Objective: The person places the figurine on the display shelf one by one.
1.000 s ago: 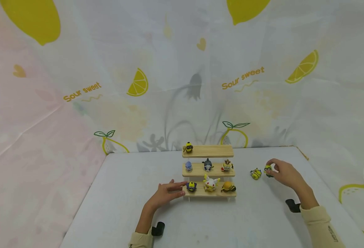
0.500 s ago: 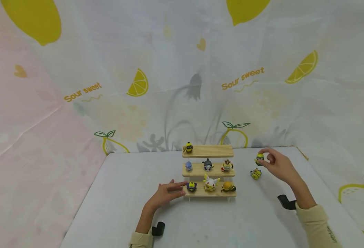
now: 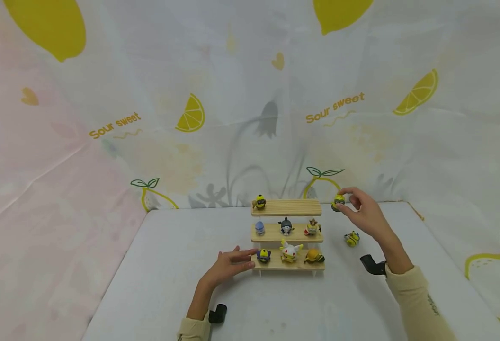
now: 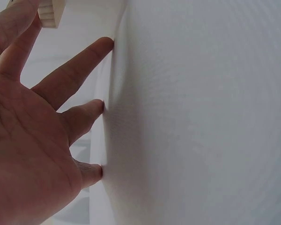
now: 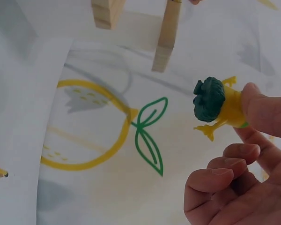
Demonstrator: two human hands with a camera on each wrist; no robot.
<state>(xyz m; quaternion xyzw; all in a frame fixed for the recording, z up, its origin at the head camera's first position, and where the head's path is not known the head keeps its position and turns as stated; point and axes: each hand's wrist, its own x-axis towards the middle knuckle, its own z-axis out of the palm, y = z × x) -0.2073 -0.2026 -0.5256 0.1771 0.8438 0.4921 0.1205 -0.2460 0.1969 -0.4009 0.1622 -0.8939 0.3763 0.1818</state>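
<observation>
Up in the air, just right of the top tier of a wooden display stand point(image 3: 294, 207), my right hand point(image 3: 368, 217) pinches a small yellow minion figurine point(image 3: 337, 202) between thumb and forefinger. The right wrist view shows the figurine's dark green lower end point(image 5: 210, 99) pointing away from the palm. My left hand point(image 3: 229, 266) touches the left end of the stand's bottom tier. Its fingers look extended and spread in the left wrist view, with fingertips point(image 4: 97, 105) on the white tabletop. Another yellow figurine point(image 3: 352, 238) lies on the table below the right hand.
One yellow figurine point(image 3: 259, 202) stands at the left of the top tier. The middle tier holds a blue figurine point(image 3: 260, 228) and two others. On the bottom tier sit a purple-and-yellow figurine point(image 3: 263, 256), a white-eared one point(image 3: 290, 252) and an orange-topped one point(image 3: 314, 256). Printed cloth hangs behind.
My right hand has lifted the minion figurine off the table and carried it leftward and up toward the top tier. The left hand has stayed at the stand.
</observation>
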